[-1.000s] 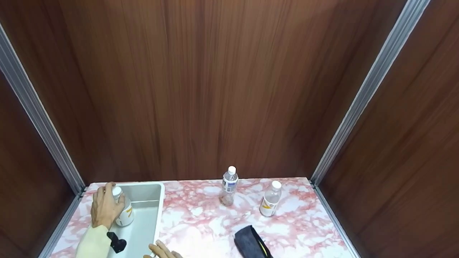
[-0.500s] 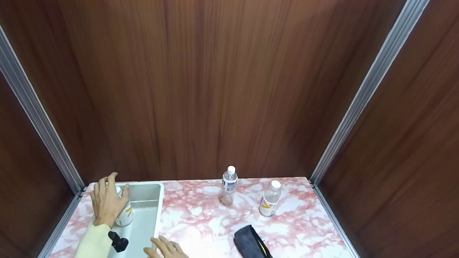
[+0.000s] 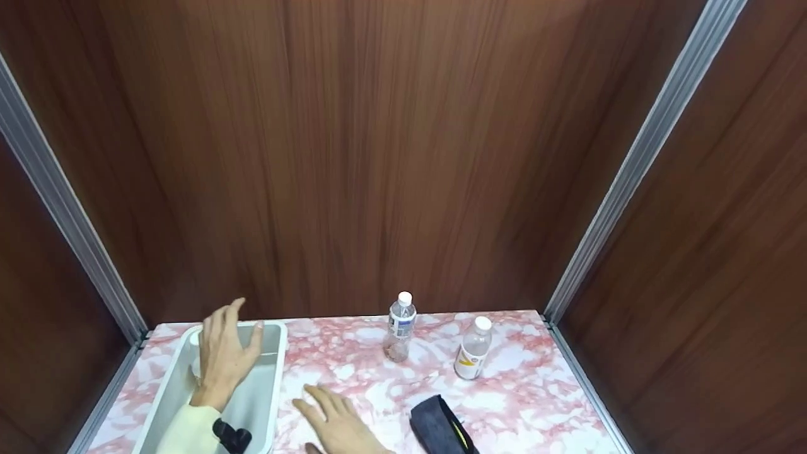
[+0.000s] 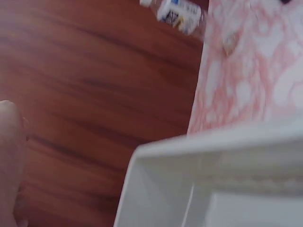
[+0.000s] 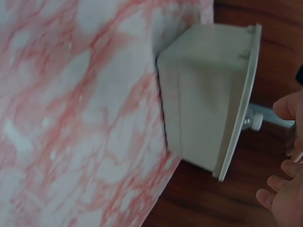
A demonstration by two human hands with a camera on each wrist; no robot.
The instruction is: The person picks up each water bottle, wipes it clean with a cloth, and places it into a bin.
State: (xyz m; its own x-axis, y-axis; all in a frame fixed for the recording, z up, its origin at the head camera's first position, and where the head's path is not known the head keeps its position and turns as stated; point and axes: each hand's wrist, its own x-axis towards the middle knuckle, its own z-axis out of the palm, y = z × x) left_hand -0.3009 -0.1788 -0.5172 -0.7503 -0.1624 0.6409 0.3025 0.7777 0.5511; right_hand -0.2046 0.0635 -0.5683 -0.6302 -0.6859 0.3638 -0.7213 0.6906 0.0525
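This is a walled-in work booth: dark brown wood-grain panels rise far, left and right, joined by ribbed grey metal corner posts. They enclose a pink-and-white marble-patterned bench.

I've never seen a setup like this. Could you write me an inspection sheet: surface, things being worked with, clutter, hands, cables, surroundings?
Surface: table, pink-and-white marbled.
Things being worked with: pale bin on the table; a white cap shows beside the left hand, anything below it mostly hidden.
Clutter: two upright, white-capped bottles, middle bottle and right bottle; dark pouch, cut off by the frame.
Hands: left, fingers extended over the bin; right hand, fingers relaxed over the table; neither visibly holds anything.
Cables: nothing seen.
Surroundings: brown wood-grain panels, grey metal posts.
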